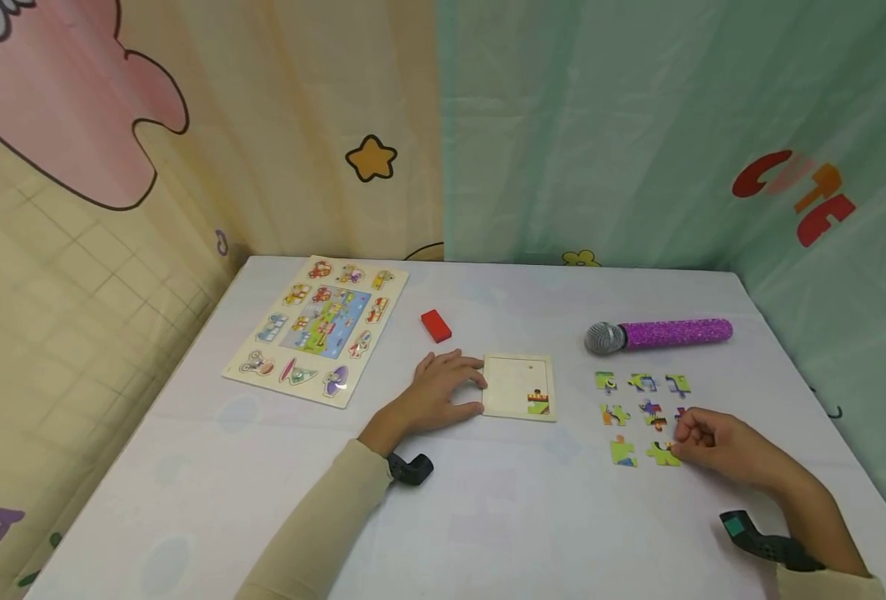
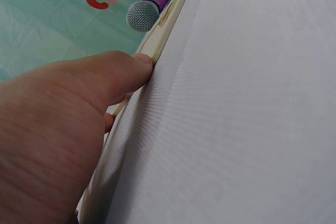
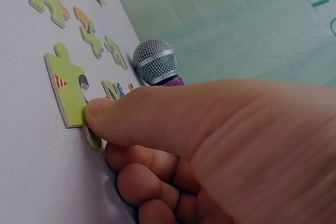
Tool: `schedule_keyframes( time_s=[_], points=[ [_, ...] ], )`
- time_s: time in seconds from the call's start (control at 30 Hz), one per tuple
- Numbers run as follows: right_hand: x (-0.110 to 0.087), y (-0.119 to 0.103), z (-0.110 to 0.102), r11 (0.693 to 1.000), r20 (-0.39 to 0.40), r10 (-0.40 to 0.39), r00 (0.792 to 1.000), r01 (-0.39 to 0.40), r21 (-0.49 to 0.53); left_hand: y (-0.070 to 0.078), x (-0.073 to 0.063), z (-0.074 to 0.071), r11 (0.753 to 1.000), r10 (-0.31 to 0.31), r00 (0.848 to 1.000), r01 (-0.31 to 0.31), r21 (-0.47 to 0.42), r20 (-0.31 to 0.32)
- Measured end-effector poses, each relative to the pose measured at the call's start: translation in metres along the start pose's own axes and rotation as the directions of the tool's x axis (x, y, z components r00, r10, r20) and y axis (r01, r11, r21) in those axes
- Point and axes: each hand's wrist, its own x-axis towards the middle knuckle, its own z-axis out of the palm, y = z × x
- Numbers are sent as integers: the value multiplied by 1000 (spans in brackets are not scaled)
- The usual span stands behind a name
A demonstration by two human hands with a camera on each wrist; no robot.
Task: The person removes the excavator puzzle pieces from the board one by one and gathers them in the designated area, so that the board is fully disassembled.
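My left hand (image 1: 443, 387) rests at the left edge of a small square wooden puzzle board (image 1: 510, 375). Its thumb and fingertips touch that edge, spread apart; the left wrist view shows the thumb (image 2: 123, 69) against the board's side. One piece with a red-topped tower (image 1: 538, 402) lies in the board's lower right corner. On the right, my right hand (image 1: 728, 446) pinches a green jigsaw piece (image 3: 68, 90) at its near edge. The thumb lies over one tab and the other fingers curl underneath. Rows of several loose jigsaw pieces (image 1: 623, 450) lie beside and beyond it.
Behind the pieces lies a microphone with a glittery purple handle (image 1: 678, 332). A red block (image 1: 436, 326) sits beyond my left hand. At the back left is a larger picture puzzle board (image 1: 348, 392). Printed curtains (image 1: 563, 125) hang along the table's far side.
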Motion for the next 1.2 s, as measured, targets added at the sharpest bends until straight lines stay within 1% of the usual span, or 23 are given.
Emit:
schedule_keyframes(
  time_s=[0.2, 0.33, 0.43, 0.5, 0.6, 0.67, 0.73, 0.83, 1.0, 1.07, 1.1, 1.13, 1.2],
  points=[
    [-1, -7, -2, 996, -19, 81, 997, -81, -44, 0, 0, 1, 1000, -10, 1000, 10, 3, 7],
    [-2, -17, -7, 993, -34, 104, 994, -105, -49, 0, 2, 2, 1000, -5, 1000, 5, 11, 9],
    [3, -29, -9, 992, -71, 80, 994, -87, -92, 0, 3, 1, 1000, -5, 1000, 5, 19, 7],
    [10, -39, -8, 992, -93, 31, 995, -42, -120, 0, 3, 0, 1000, -9, 1000, 8, 22, 7],
    [25, -55, -1, 986, -91, -112, 990, 100, -134, 2, 2, 0, 1000, -18, 1000, 17, 13, 12],
    [37, -65, 7, 970, -71, -214, 974, 203, -133, 2, 2, 1, 1000, -21, 1000, 21, 10, 16],
    [51, -75, 18, 951, -37, -283, 958, 276, -137, 2, 2, 2, 1000, -23, 1000, 23, 11, 20],
    [75, -90, 37, 926, 22, -334, 942, 332, -180, 2, 1, 2, 1000, -25, 999, 25, 19, 22],
    [111, -107, 65, 913, 105, -300, 948, 317, -257, 3, -1, 0, 999, -29, 1000, 29, 18, 9],
    [119, -110, 73, 912, 121, -261, 958, 286, -294, 3, -1, 0, 1000, -24, 1000, 24, 15, 10],
    [121, -111, 76, 906, 125, -244, 962, 273, -323, 3, -1, 0, 1000, -22, 1000, 22, 14, 12],
    [123, -112, 79, 899, 122, -223, 967, 253, -357, 3, -1, 0, 1000, -17, 1000, 17, 12, 11],
    [124, -114, 82, 874, 112, -202, 973, 230, -427, 3, -2, 0, 1000, -13, 1000, 13, 14, 8]
  ],
)
